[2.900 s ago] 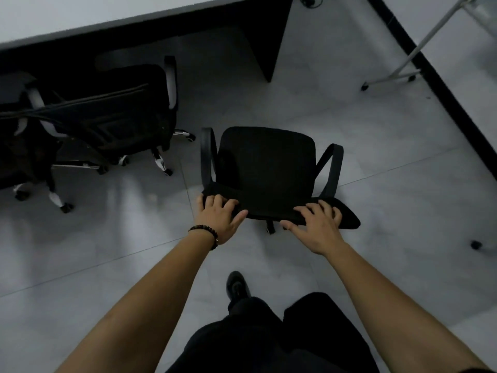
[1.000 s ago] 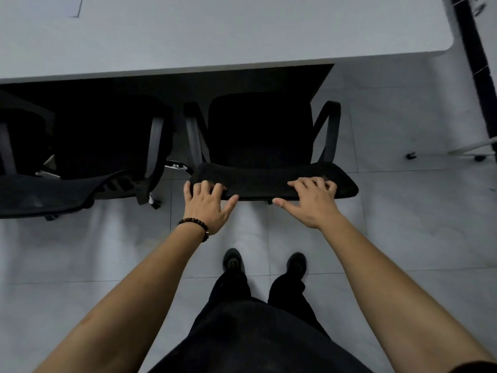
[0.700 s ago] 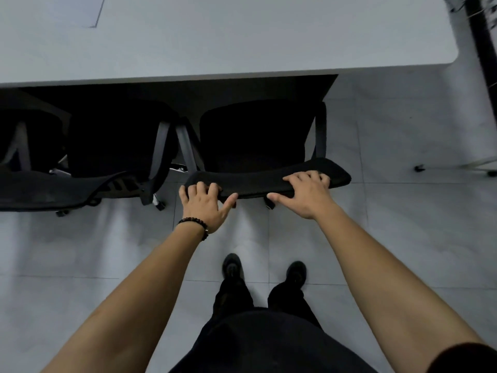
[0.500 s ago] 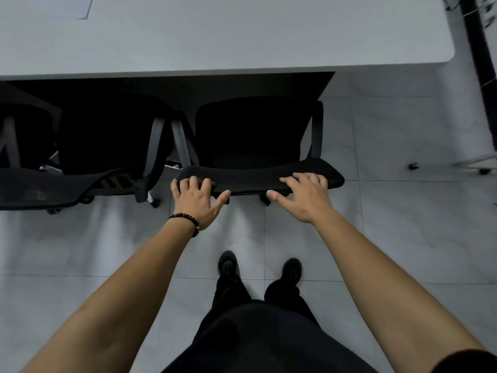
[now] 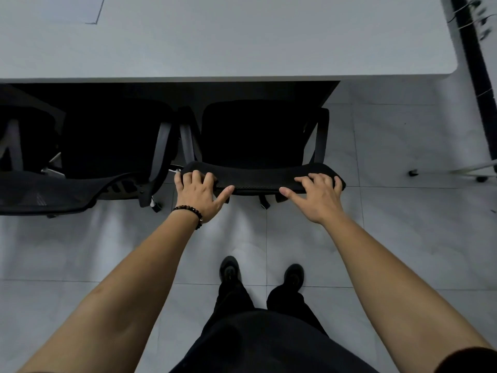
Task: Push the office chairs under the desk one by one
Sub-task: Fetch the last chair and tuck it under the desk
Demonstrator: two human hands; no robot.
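— Fingers?
— Curled over the top edge of the black office chair [image 5: 258, 135], both sets. Left hand [image 5: 200, 196] near the backrest's left end, four fingers draped over the padded rim, thumb splayed out along the near face. Right hand [image 5: 317, 197] toward the right end, same hold, thumb stretched inward. Clasping the backrest, neither loose nor clenched.
— On the wrist?
— A string of dark round beads [image 5: 189, 211], left side only.
— Texture of that rim?
— Matte black, soft-looking, gently bowed, with a fine dotted weave along the near edge.
— And the chair itself?
— Seat partly tucked under the desk [image 5: 242, 36], front in deep shadow; curved armrests on both sides, backrest out over the floor.
— Desk?
— Flat, smooth, pale grey top with a rounded right corner, dark panel beneath.
— To the left?
— A second chair [image 5: 107, 146], black mesh back, grey arched arm, castor touching the tiles, close beside the first.
— Floor?
— Large glossy grey tiles [image 5: 403, 238], thin grout lines, faint reflections. Black shoes [image 5: 230, 270] below.
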